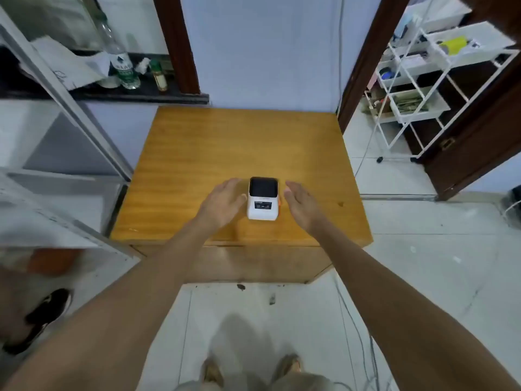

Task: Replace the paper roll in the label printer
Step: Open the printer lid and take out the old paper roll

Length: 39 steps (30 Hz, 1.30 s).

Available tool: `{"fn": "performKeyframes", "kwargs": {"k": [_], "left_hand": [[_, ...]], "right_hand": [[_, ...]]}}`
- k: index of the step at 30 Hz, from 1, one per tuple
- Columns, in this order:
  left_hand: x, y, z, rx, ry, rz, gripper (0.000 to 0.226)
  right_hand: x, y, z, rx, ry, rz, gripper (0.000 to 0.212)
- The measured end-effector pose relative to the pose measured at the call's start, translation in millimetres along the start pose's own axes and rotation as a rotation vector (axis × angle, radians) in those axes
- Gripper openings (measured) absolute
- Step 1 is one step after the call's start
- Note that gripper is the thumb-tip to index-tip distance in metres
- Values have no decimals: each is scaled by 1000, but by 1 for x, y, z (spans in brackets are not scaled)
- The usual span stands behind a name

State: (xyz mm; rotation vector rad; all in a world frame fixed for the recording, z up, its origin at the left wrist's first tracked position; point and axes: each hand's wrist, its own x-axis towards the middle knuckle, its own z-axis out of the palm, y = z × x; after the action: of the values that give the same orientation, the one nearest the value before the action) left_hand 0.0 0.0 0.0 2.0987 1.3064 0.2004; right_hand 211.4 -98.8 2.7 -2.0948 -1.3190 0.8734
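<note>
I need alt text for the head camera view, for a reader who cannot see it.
Two open bare hands, left hand and right hand, flank a small white label printer with a black lid, neither clearly touching it. The closed printer stands alone on a square yellow wooden table.

Even, soft indoor light, faint shadow on the floor (245,328), wide-angle bending and blur toward the edges

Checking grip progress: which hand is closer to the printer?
The left hand; its thumb nearly meets the white label printer, while the right hand shows a gap.

Bare forearms, no sleeves, tan shoes (287,365), light trousers (298,383)
</note>
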Motion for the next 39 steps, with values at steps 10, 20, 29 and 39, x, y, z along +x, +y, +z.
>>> {"fn": "performKeyframes", "kwargs": {"k": [10,20,29,39], "left_hand": [[64,-48,80,-306,146,271,54],[68,-59,94,-195,249,358,52],[64,-53,97,-183,289,323,47],[26,-36,100,-194,276,204,51]], "right_hand": [[56,61,57,138,238,-281,45],[64,78,64,78,199,-417,58],[63,77,65,122,211,-413,62],[50,75,69,125,129,-366,57]]}}
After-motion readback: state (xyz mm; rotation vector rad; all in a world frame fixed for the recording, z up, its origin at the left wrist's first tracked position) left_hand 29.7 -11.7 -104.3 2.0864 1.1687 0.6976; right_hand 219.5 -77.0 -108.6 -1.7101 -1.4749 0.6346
